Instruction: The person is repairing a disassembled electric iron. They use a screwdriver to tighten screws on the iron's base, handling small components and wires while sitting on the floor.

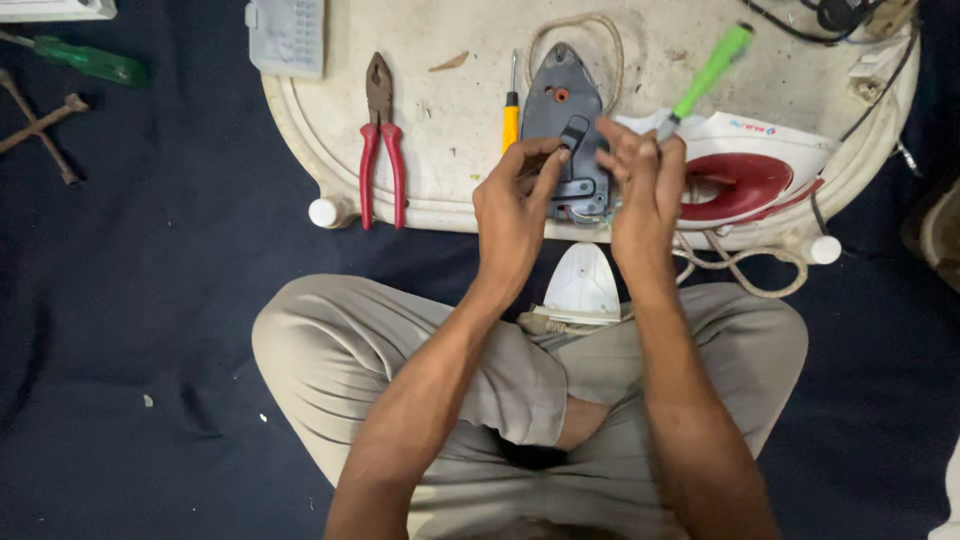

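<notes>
A grey iron soleplate (562, 105) lies on a worn white board (450, 130), its inner parts facing up. My left hand (515, 200) pinches a small dark part (574, 133) on the plate with thumb and fingers. My right hand (645, 185) grips a green-handled screwdriver (712, 70), its handle slanting up to the right, and its fingertips touch the same dark part. A white and red iron housing (745, 165) rests just right of the plate.
Red-handled pliers (381, 140) and a yellow screwdriver (511, 115) lie on the board's left half. A white iron cover (582, 285) and cord (740, 270) sit by my crossed legs. A green screwdriver (90, 62) and cross wrench (40, 125) lie on dark cloth at far left.
</notes>
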